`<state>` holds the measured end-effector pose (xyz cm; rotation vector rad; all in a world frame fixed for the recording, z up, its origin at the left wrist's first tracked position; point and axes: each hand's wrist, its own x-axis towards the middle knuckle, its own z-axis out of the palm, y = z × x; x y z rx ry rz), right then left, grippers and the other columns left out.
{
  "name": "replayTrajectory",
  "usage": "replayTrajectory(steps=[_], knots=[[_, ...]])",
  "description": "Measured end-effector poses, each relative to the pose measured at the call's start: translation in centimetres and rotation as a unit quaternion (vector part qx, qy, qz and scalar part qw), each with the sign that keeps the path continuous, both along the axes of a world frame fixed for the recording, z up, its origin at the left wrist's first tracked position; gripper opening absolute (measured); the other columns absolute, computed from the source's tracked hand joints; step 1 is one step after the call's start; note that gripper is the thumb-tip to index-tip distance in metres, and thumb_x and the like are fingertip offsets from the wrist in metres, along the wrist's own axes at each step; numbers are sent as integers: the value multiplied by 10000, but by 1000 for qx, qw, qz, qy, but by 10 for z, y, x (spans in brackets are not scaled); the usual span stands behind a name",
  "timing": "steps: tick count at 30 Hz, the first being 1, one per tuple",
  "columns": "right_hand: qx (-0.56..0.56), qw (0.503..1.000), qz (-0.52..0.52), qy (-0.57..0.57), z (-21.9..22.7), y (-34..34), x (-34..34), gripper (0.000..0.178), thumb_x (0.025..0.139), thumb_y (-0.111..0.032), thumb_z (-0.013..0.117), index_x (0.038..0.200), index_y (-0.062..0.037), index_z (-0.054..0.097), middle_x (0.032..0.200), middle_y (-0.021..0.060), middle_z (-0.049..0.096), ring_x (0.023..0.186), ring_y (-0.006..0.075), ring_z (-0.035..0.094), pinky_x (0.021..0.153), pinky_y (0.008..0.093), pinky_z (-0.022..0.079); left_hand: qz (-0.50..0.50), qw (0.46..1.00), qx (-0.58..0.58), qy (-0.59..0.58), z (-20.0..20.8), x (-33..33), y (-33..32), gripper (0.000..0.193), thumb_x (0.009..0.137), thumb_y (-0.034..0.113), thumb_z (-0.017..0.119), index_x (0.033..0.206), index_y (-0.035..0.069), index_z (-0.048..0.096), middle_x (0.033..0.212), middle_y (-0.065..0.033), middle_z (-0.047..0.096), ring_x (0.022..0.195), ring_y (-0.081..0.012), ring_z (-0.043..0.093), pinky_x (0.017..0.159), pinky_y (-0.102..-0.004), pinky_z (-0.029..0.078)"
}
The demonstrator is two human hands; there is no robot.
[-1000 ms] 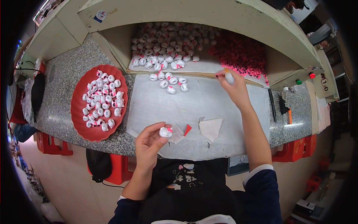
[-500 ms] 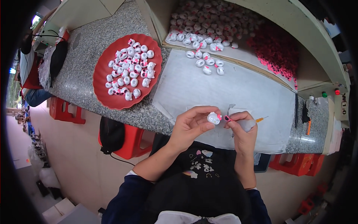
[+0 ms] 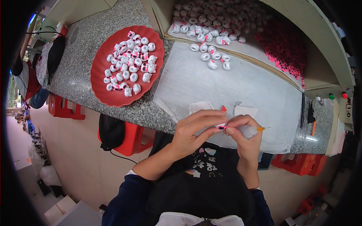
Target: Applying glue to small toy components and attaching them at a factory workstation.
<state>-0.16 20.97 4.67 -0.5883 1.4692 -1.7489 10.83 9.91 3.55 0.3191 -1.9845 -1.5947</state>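
My left hand is closed on a small white cat-head bead, mostly hidden by its fingers. Between the fingertips of my right hand is a tiny pair of pink-and-black sunglasses, up against the bead's near side. Whether the two are joined, I cannot tell. The same right hand also keeps a translucent glue bottle tucked in its palm, the orange needle tip pointing right. Both hands meet above the near edge of the white work sheet.
A scalloped red plate of finished-looking beads stands left on the granite counter. Loose white beads lie at the sheet's back. A shelf beyond holds piled beads and pink sunglasses. Red stools stand below.
The sunglasses and bead, apart before, now meet as my right hand has come left. The bead has turned and slipped mostly behind my left fingers. The view has shifted slightly.
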Motion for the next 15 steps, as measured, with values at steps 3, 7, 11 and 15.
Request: replayTrajectory(steps=[3,7,11,15], knots=[[-4,1000,-12,25,-1,1,1,129,638,59,607,718,2,523,715,82,556,682,123,514,638,224,399,-29,999,23,14,-3,0,0,275,645,-49,586,914,0,561,988,-147,533,928,-222,517,778,-292,412],[-39,993,-58,92,-14,2,2,283,615,71,620,843,-14,476,726,76,541,641,106,495,611,209,393,-27,947,310,87,-2,-2,9,269,701,-43,545,965,-19,506,1018,-184,504,956,-225,496,824,-314,390],[-47,997,-18,59,-6,3,2,415,606,76,626,965,-15,437,731,66,535,612,88,479,587,194,387,-57,931,344,109,-8,-2,6,274,719,-54,515,988,-22,474,1029,-205,487,966,-231,487,846,-325,378],[-50,998,29,11,-2,-1,6,381,617,70,626,966,3,488,780,66,551,658,86,505,603,195,398,-94,916,377,102,-10,1,6,249,710,-53,527,955,-21,499,1023,-199,494,951,-233,497,819,-320,403]])
